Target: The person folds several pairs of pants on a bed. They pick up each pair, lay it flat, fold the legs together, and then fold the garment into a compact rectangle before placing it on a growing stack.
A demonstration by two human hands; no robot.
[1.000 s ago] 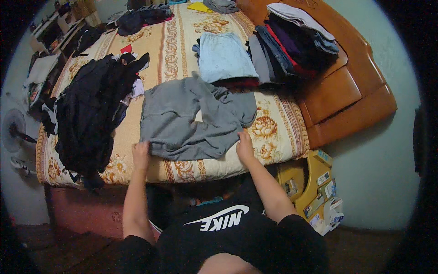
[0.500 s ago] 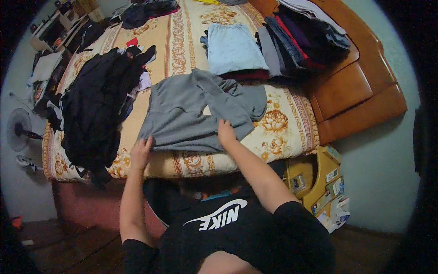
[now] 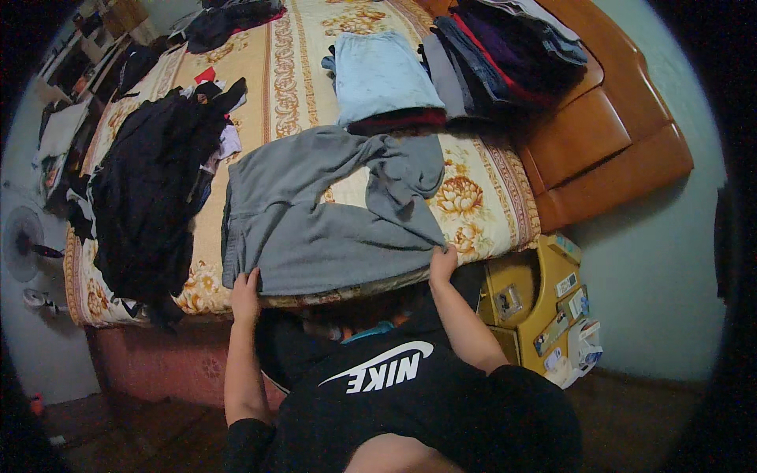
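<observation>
Grey sweatpants [image 3: 315,236] lie spread across the near side of the bed, waistband to the left and the two legs reaching right. The near leg is stretched straight along the bed's edge; the far leg is bent and bunched. My left hand [image 3: 246,292] pinches the near corner by the waistband. At the cuff of the near leg, my right hand [image 3: 443,264] is closed on the cloth. Left of the sweatpants is a heap of black clothes [image 3: 150,189]. Beyond them sits a folded light blue garment [image 3: 386,75] on top of a dark red one.
A stack of folded dark clothes [image 3: 512,59] leans by the brown leather headboard [image 3: 607,134] at the right. The patterned bedspread [image 3: 465,197] covers the bed. A yellow bedside cabinet [image 3: 544,292] stands at the near right, a fan [image 3: 24,236] at the far left.
My right hand has moved right and nearer to me, drawing the near leg out straight. The legs have spread apart, with bedspread showing between them. My left hand still grips the waist end.
</observation>
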